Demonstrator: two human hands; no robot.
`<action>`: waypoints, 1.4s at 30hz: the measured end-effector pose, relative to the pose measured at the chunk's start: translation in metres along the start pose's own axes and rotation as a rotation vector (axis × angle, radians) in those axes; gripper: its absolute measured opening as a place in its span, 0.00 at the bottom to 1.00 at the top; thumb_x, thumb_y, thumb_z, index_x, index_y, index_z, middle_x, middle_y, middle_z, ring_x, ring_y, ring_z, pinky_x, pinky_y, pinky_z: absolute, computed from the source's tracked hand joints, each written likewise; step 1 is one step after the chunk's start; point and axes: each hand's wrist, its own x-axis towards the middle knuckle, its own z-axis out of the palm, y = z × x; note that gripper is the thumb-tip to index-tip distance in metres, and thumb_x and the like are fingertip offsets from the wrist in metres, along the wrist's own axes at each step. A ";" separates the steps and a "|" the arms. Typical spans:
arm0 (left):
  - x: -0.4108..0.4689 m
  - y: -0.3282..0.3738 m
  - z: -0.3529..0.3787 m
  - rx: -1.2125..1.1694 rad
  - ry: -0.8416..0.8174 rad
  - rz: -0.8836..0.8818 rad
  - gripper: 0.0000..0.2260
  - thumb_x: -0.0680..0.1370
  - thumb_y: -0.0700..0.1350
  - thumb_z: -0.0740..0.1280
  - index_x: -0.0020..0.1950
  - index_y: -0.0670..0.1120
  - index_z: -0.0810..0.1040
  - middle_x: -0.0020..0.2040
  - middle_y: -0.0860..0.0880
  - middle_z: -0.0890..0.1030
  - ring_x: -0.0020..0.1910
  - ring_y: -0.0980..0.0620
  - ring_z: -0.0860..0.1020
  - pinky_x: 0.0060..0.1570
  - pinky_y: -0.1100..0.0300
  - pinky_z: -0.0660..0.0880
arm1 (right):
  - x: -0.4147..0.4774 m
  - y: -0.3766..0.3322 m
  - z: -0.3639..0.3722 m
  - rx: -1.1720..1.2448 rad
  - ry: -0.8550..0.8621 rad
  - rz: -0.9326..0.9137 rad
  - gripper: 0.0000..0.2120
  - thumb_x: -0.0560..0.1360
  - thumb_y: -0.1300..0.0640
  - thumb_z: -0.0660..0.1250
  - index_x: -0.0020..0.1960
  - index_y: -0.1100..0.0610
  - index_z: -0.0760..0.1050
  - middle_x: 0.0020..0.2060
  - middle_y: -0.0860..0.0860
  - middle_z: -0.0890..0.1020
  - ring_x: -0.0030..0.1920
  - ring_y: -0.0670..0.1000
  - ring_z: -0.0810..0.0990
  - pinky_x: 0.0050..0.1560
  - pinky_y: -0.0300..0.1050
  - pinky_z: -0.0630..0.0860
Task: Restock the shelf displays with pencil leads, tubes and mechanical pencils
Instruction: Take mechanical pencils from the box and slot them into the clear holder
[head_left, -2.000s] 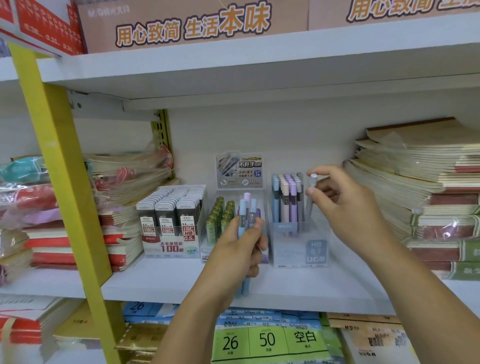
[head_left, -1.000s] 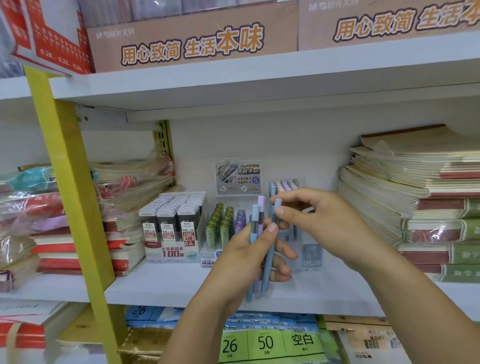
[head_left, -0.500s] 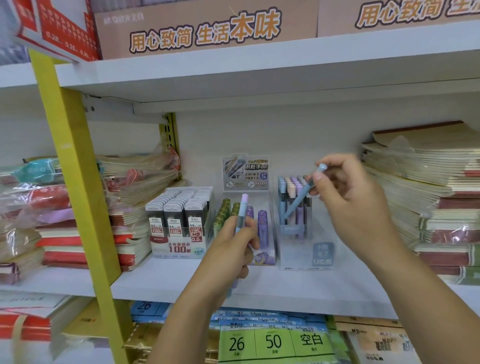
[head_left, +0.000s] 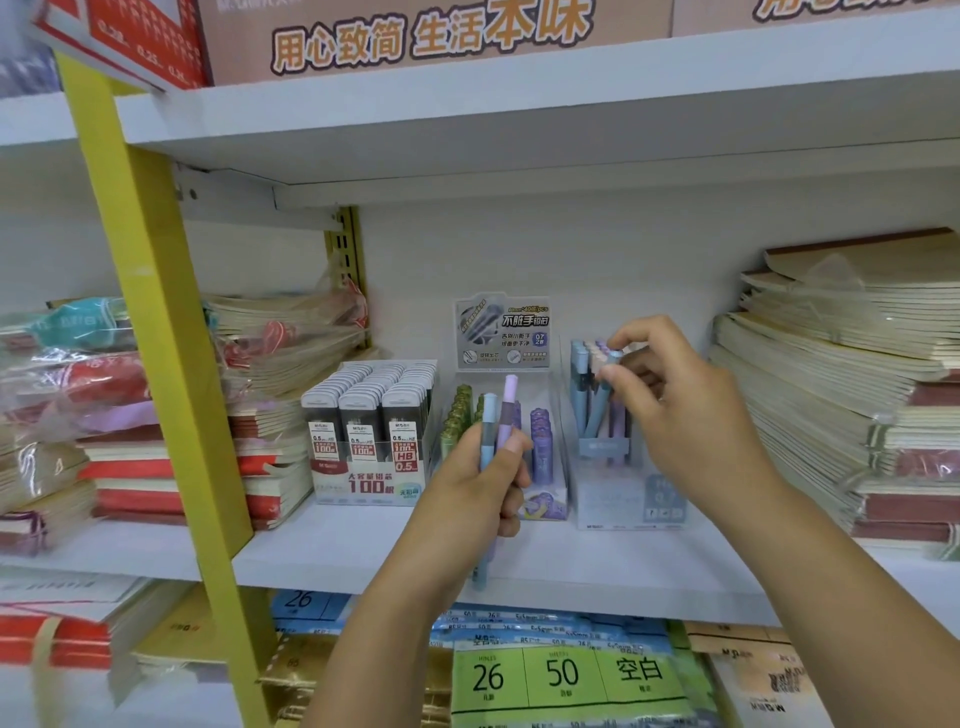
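Observation:
My left hand (head_left: 475, 491) grips two mechanical pencils upright in front of the shelf, a blue one (head_left: 487, 423) and a purple one (head_left: 508, 402). My right hand (head_left: 675, 410) pinches the top of a blue mechanical pencil (head_left: 600, 402) that leans inside the clear pencil display box (head_left: 623, 499), among several pastel pencils standing there. To the left of that box a clear display (head_left: 543, 467) holds green and purple lead tubes. A box of black 0.5 HB pencil leads (head_left: 371, 431) stands further left.
Stacks of notebooks fill the shelf at the right (head_left: 841, 395) and at the left (head_left: 130, 415). A yellow upright post (head_left: 156, 322) crosses the left side. The white shelf board (head_left: 337, 556) carries the displays; packs of paper lie on the shelf below.
My right hand has carried the blue pencil down into the clear display box. My left hand stays in front of the lead tube display, where two pencils show in its grip.

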 end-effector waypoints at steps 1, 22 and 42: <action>0.000 0.000 0.000 0.004 -0.001 0.005 0.09 0.84 0.50 0.61 0.49 0.51 0.79 0.34 0.54 0.75 0.29 0.56 0.69 0.30 0.64 0.69 | 0.000 0.000 0.001 0.001 0.012 0.006 0.08 0.77 0.55 0.67 0.50 0.44 0.70 0.37 0.44 0.81 0.39 0.42 0.79 0.40 0.38 0.73; -0.002 0.008 -0.007 -0.016 -0.093 0.044 0.10 0.84 0.55 0.59 0.57 0.62 0.80 0.32 0.54 0.72 0.27 0.57 0.64 0.28 0.65 0.65 | 0.013 0.005 0.011 -0.518 -0.022 0.034 0.10 0.76 0.51 0.67 0.57 0.45 0.80 0.62 0.52 0.73 0.64 0.57 0.63 0.60 0.49 0.60; 0.004 0.023 0.021 0.069 -0.155 0.027 0.10 0.83 0.57 0.58 0.56 0.59 0.79 0.33 0.53 0.78 0.26 0.56 0.71 0.26 0.63 0.70 | 0.004 -0.026 -0.042 0.594 0.156 0.105 0.11 0.78 0.63 0.65 0.53 0.47 0.74 0.39 0.46 0.85 0.40 0.44 0.84 0.36 0.34 0.77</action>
